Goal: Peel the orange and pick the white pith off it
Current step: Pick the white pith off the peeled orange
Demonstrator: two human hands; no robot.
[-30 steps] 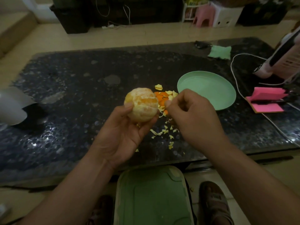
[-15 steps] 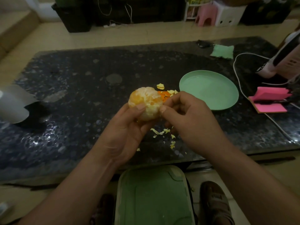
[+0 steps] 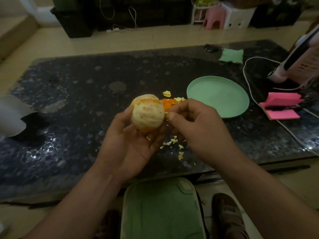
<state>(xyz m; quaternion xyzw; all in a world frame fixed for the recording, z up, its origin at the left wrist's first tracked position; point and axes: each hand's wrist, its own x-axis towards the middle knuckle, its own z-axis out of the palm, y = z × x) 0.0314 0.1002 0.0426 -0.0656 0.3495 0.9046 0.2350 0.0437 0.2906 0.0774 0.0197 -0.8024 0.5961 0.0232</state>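
1. A person's left hand (image 3: 131, 147) cups a peeled orange (image 3: 147, 114) above the middle of a dark speckled table (image 3: 77, 100), thumb on the fruit's 9 o'clock side, fingers curled beneath it.
2. The orange is bare of rind and mostly pale with pith; orange flesh shows near its top.
3. The right hand (image 3: 195, 125) meets the fruit at 3 o'clock, fingers curled, thumb tip pressed to forefinger in a pinch at the fruit's edge. A pale sliver shows at the thumb tip; whether it is gripped cannot be told.
4. Peel scraps (image 3: 170, 102) lie on the table at 2 o'clock from the orange, partly behind the right hand.
5. Small pith bits (image 3: 172, 141) are scattered on the table at 5 o'clock from the fruit, between the wrists.
6. A green plate (image 3: 217, 95) sits at 2 o'clock from the fruit, just beyond the scraps.
7. Pink notes (image 3: 281, 107) rest at 3 o'clock from the plate, near the table's right edge, with a white cable (image 3: 248, 87) curving between the two.
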